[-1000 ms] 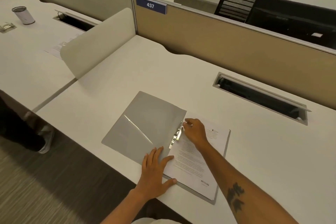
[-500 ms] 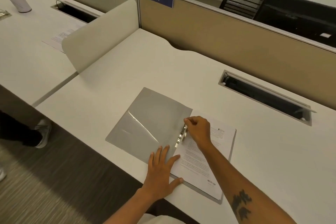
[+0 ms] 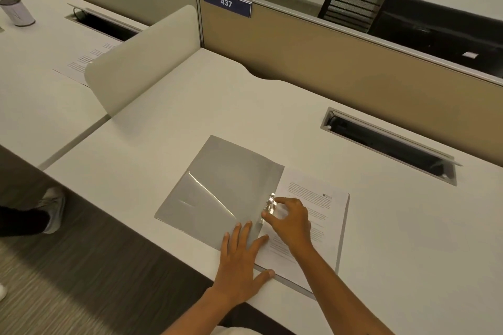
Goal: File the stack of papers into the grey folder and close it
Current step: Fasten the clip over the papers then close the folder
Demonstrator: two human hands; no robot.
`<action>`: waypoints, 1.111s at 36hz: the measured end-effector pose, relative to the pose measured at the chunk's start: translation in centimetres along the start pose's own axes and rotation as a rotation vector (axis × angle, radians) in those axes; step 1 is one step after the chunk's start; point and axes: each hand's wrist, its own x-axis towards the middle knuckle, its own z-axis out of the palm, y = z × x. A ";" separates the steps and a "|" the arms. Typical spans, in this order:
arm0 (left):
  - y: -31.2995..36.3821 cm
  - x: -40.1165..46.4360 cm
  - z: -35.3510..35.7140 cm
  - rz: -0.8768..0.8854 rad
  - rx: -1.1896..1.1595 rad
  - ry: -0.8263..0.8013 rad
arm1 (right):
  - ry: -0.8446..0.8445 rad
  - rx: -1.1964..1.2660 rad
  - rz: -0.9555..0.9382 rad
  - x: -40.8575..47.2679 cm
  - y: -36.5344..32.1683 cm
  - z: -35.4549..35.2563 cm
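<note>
The grey folder (image 3: 217, 193) lies open on the white desk near its front edge, its cover spread flat to the left. The stack of printed papers (image 3: 324, 215) rests on the folder's right half. A metal clip (image 3: 269, 205) runs along the spine between them. My left hand (image 3: 239, 261) lies flat, fingers spread, across the folder's near edge and the papers' lower left corner. My right hand (image 3: 291, 221) sits on the papers with its fingertips pinched on the clip's lower end.
A cable slot (image 3: 389, 144) is cut into the desk at the back right. A tan partition (image 3: 340, 68) with a "437" label closes the back. A curved white divider (image 3: 141, 60) stands at left. The neighbouring desk holds a sheet and a tin (image 3: 16, 11). Someone's shoe (image 3: 53, 209) shows on the floor.
My right hand has slid down the clip toward me, fingertips now on its lower end. The left hand stays flat on the folder. The camera has shifted slightly.
</note>
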 end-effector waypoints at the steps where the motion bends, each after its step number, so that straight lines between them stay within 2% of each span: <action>1: 0.0 0.0 0.0 0.002 -0.002 0.002 | -0.001 -0.064 0.017 0.0 -0.3 -0.1; 9: 0.0 0.1 0.3 0.002 0.014 0.001 | -0.078 -0.370 0.099 0.8 -1.5 0.2; 17: -0.1 0.1 0.4 -0.006 0.024 -0.018 | -0.090 -0.497 0.095 1.1 -1.9 0.5; 28: -0.1 0.1 0.4 -0.010 0.008 -0.014 | -0.079 -0.568 0.100 1.0 -2.6 1.0; 40: -0.1 0.0 0.5 -0.006 -0.005 -0.038 | -0.121 -0.480 0.011 0.6 -1.1 0.1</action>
